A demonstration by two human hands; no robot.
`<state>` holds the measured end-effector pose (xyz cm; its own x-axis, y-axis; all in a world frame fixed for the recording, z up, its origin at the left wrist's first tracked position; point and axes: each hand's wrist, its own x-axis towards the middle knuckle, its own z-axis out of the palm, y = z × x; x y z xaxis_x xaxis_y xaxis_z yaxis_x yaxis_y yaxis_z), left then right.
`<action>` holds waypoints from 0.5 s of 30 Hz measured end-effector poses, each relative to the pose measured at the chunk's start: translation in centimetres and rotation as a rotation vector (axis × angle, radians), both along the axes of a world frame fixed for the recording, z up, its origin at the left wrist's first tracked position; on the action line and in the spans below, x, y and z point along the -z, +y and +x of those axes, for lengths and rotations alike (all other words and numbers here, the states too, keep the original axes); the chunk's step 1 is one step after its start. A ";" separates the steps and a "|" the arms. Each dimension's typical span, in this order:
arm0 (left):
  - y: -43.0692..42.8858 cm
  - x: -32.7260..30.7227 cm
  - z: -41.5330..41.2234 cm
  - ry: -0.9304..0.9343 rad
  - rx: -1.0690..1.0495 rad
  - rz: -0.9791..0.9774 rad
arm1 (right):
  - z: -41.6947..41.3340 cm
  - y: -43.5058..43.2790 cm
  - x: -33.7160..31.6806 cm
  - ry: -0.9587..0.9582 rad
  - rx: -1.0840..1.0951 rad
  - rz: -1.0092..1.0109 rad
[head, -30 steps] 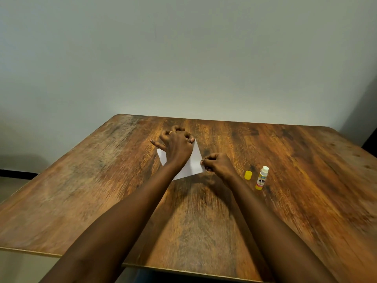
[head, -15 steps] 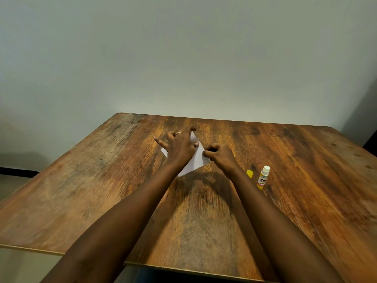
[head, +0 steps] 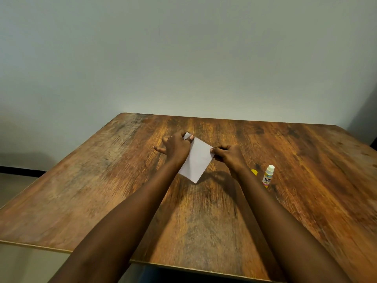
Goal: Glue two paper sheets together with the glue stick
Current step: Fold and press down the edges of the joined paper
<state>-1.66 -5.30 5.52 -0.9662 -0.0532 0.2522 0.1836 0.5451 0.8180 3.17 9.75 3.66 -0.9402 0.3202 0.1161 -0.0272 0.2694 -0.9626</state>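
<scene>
Hands: two. White paper [head: 196, 160]: one piece visible; whether it is two sheets stacked cannot be told. Glue stick [head: 268, 176]: one, upright, uncapped. Yellow cap [head: 254, 172]: one, beside the stick, partly behind the right forearm. Wooden table [head: 102, 180]: one.

Change from half a second ago: more paper is exposed, and the left fingers, then splayed, are now gathered on it.

Left hand [head: 176, 147] pinches the paper's far corner. Right hand [head: 229, 156] pinches its right corner. Paper lies mid-table between the hands; both forearms extend forward.
</scene>
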 end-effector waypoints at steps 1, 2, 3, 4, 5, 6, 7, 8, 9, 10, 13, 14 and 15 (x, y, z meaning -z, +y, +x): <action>0.0 0.0 0.0 -0.022 -0.006 0.021 | -0.1 0.0 -0.1 0.006 0.009 -0.025; 0.0 0.2 0.0 -0.044 -0.018 0.035 | -0.2 0.1 -0.2 0.014 0.018 -0.050; 0.0 0.2 0.0 -0.063 -0.033 0.039 | -0.2 0.0 -0.3 0.023 0.026 -0.079; 0.0 0.3 0.0 -0.081 -0.045 0.036 | -0.3 -0.1 -0.4 0.031 0.035 -0.107; -0.1 0.4 0.0 -0.098 -0.051 0.030 | -0.3 -0.2 -0.4 0.038 0.044 -0.127; -0.1 0.5 0.1 -0.113 -0.052 0.018 | -0.4 -0.3 -0.4 0.043 0.051 -0.137; -0.2 0.5 0.2 -0.122 -0.051 0.001 | -0.4 -0.3 -0.4 0.047 0.055 -0.137; -0.2 0.5 0.4 -0.120 -0.044 -0.018 | -0.5 -0.4 -0.3 0.051 0.053 -0.131; -0.2 0.6 0.4 -0.103 -0.031 -0.039 | -0.6 -0.5 -0.3 0.052 0.050 -0.118; -0.2 0.6 0.5 -0.073 -0.011 -0.068 | -0.6 -0.6 -0.4 0.048 0.047 -0.096; 0.1 0.3 0.7 0.063 0.079 -0.234 | -0.7 -0.7 -0.5 0.030 0.024 -0.017; 0.3 0.1 0.7 0.106 0.115 -0.292 | -0.6 -0.8 -0.5 0.029 0.015 0.005; 0.5 -0.1 0.7 0.137 0.144 -0.337 | -0.6 -0.8 -0.6 0.031 0.007 0.021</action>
<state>-0.97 -4.85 5.60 -0.9140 0.1889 0.3590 0.3729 0.7399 0.5599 2.60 8.94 4.24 -0.9338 0.3241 0.1515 -0.0545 0.2896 -0.9556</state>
